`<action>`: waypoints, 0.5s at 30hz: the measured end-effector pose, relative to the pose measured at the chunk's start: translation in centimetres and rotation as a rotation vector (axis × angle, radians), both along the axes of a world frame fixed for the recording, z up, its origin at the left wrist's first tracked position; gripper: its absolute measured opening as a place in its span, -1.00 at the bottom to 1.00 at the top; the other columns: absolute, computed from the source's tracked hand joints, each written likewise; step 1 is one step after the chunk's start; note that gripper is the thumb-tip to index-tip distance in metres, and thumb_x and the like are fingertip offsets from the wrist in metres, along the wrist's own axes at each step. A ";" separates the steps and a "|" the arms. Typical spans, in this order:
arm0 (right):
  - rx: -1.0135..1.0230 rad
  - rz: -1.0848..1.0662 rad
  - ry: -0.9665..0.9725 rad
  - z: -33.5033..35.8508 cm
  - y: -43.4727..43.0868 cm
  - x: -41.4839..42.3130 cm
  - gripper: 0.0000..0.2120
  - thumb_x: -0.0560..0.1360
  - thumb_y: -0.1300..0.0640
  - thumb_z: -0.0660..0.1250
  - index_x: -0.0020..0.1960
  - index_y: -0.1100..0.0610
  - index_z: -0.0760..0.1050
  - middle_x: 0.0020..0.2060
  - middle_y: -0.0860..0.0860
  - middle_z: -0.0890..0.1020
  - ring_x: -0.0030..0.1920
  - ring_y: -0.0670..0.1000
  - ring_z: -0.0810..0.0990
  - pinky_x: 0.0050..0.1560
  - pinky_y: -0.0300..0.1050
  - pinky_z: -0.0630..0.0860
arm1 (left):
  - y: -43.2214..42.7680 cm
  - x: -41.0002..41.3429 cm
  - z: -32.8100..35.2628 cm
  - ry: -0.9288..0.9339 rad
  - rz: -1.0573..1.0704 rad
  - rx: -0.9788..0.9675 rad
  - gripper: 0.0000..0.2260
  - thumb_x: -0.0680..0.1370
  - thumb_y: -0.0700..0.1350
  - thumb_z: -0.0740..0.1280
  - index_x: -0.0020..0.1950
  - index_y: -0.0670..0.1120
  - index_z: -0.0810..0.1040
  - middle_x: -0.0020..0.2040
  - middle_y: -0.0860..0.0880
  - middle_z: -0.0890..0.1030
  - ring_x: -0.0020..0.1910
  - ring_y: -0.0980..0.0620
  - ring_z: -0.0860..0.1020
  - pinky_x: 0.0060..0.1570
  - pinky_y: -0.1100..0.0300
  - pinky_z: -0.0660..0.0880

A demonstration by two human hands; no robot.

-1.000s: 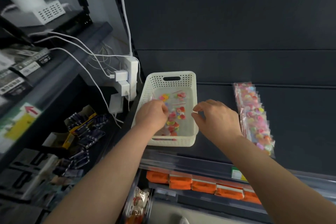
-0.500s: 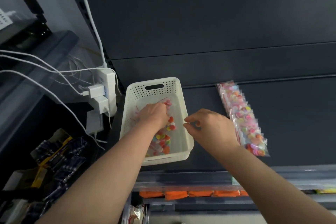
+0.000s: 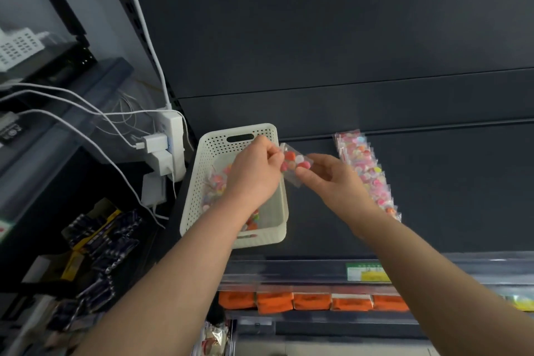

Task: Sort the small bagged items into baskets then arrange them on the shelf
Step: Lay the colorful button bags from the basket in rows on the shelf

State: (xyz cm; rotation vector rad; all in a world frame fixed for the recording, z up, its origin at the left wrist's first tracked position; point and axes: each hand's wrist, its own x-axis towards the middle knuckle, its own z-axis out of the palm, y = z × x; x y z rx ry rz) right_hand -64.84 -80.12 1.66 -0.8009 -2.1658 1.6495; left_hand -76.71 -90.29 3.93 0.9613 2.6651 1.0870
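Both hands have risen from the perforated white plastic basket [image 3: 202, 182] — left hand [image 3: 254, 173] and right hand [image 3: 332, 182] fingers pinching one clear bag of coloured candies [image 3: 294, 165] above its right rim, near the shelf's back; sorting continues — it likely needs lowering in.

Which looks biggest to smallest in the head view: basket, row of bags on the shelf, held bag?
1. basket
2. row of bags
3. held bag: it sits above the shelf, nearer the camera, yet is clearly the smallest.
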 end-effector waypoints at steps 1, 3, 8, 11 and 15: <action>-0.057 -0.011 0.032 0.2 0.2 0.7 -0.64 0.44 -0.15 0.39 0.16 -0.01 0.54 -0.07 -0.13 0.67 -0.09 -0.25 0.60 -0.10 -0.30 0.50 | 0.4 0.9 -0.3 -0.019 -0.012 0.002 -0.91 0.61 -0.06 0.27 -0.08 -0.02 0.48 -0.12 0.03 0.65 -0.08 0.00 0.61 -0.02 -0.04 0.54; -0.121 -0.076 0.084 0.3 0.9 2.2 -0.88 0.49 -0.03 0.39 -0.06 -0.01 0.62 -0.24 -0.09 0.69 -0.23 -0.17 0.60 -0.20 -0.25 0.52 | 1.2 2.7 -0.8 -0.092 -0.023 0.041 -0.91 0.58 -0.06 0.31 -0.11 0.00 0.47 -0.13 0.02 0.67 -0.09 0.01 0.63 -0.01 -0.05 0.57; -0.167 -0.187 0.082 -0.4 3.9 6.8 -0.92 0.51 0.12 0.39 -0.04 0.09 0.63 -0.25 -0.01 0.69 -0.29 -0.13 0.60 -0.29 -0.29 0.53 | 3.1 6.9 -1.6 -0.360 -0.075 0.109 -0.93 0.52 -0.14 0.42 -0.11 0.01 0.55 -0.14 -0.01 0.69 -0.15 0.04 0.62 -0.01 0.01 0.56; -0.171 -0.171 -0.019 -1.0 6.0 9.9 -0.79 0.47 0.13 0.43 0.10 0.07 0.60 -0.17 -0.01 0.70 -0.21 -0.09 0.66 -0.22 -0.23 0.55 | 4.4 9.3 -2.5 -0.375 -0.091 0.046 -0.92 0.52 -0.13 0.42 -0.17 -0.03 0.60 -0.19 -0.01 0.67 -0.18 0.03 0.61 -0.01 0.03 0.56; -0.048 -0.125 -0.184 -2.1 7.2 12.7 -0.62 0.42 0.22 0.47 0.22 0.09 0.54 -0.14 -0.04 0.70 -0.13 -0.07 0.66 -0.09 -0.14 0.59 | 5.3 11.8 -4.5 -0.433 -0.078 -0.029 -0.95 0.52 -0.09 0.43 -0.13 -0.03 0.64 -0.15 0.06 0.67 -0.13 0.08 0.62 -0.01 0.10 0.58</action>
